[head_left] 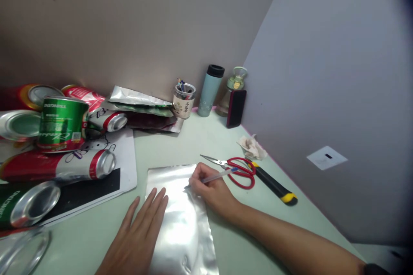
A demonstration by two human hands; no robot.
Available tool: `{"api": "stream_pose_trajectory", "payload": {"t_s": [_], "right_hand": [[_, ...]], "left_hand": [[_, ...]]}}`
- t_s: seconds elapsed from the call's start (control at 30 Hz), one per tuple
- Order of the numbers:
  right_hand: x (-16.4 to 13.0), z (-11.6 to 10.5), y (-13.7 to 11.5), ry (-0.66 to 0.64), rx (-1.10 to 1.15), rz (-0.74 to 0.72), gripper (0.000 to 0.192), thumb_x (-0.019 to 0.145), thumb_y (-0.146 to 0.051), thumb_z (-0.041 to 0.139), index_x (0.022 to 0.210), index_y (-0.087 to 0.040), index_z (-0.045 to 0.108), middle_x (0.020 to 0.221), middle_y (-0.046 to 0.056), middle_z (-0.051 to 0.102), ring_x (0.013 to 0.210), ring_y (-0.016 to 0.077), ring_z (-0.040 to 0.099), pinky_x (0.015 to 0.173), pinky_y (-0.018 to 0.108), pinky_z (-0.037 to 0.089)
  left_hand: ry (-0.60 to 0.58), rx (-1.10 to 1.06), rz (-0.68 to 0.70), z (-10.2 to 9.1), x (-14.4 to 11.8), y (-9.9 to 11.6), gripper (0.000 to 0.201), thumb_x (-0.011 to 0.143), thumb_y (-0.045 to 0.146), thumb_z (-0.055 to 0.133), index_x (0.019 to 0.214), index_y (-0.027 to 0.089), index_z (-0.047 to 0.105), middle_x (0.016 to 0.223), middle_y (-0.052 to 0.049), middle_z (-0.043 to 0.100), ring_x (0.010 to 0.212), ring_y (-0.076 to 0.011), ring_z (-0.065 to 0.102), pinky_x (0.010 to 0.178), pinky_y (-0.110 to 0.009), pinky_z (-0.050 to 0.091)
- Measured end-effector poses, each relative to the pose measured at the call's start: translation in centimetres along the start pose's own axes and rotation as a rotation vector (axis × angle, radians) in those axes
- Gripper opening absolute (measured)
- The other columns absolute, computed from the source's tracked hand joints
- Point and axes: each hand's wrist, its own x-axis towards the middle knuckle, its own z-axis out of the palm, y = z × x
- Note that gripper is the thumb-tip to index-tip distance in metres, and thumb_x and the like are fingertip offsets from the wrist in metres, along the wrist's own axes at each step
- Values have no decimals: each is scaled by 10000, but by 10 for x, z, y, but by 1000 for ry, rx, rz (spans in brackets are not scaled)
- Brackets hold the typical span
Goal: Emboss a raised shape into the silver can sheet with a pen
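Observation:
A shiny silver metal sheet (176, 219) lies flat on the pale green table (155, 146), its lower edge cut off by the frame. My left hand (138, 227) rests flat across the sheet's left side, fingers stretched out. In my right hand (209, 187) is a ballpoint pen (219, 175) with a clear barrel and blue end, its tip at the sheet's upper right part. Just beyond that hand lie red-handled scissors (241, 171), blades pointing left. Beside them is a black and yellow utility knife (274, 184).
Several drink cans, some cut open, crowd the left, including a green can (63, 124) and a red-white can (61, 165), over printed paper (129, 167). Cut metal sheets (138, 103), a pen jar (183, 101), a blue tumbler (210, 92), a bottle (237, 79), a phone (236, 109) and crumpled tissue (252, 148) stand behind.

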Motion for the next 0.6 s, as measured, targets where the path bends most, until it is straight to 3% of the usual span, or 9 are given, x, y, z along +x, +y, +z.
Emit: {"api": "stream_pose_trajectory", "payload": {"t_s": [0.13,0.27,0.4,0.6], "right_hand": [[-1,5,2,-9,-40,24,231,853,-248,617,696,-207,453,613,-50,463,560,112,417,534,246,328],[-1,7,5,1,-81,26,233,836,-248,632,691,-207,454,608,-47,476,550,107,422,515,233,335],[-1,7,7,5,-121,-3,243,844,-263,637,685,-205,462,605,-41,482,556,108,427,511,227,342],[-1,8,5,11,-161,-65,248,852,-256,631,676,-208,462,615,-31,490,566,118,440,527,248,369]], "left_hand": [[-14,4,5,0,0,-1,1262,785,885,424,1568,9,-33,1421,-193,561,1276,-339,572,1204,-415,44],[-66,-5,-10,3,-4,0,1224,793,867,446,1578,38,6,1482,-183,504,1353,-343,495,1185,-446,130],[-6,-8,-12,4,-4,0,1225,778,841,493,1580,37,34,1460,-180,533,1336,-353,508,1144,-454,221],[-23,-17,-27,1,-2,1,1219,774,803,531,1580,37,30,1460,-175,532,1314,-350,534,1092,-458,292]]}}
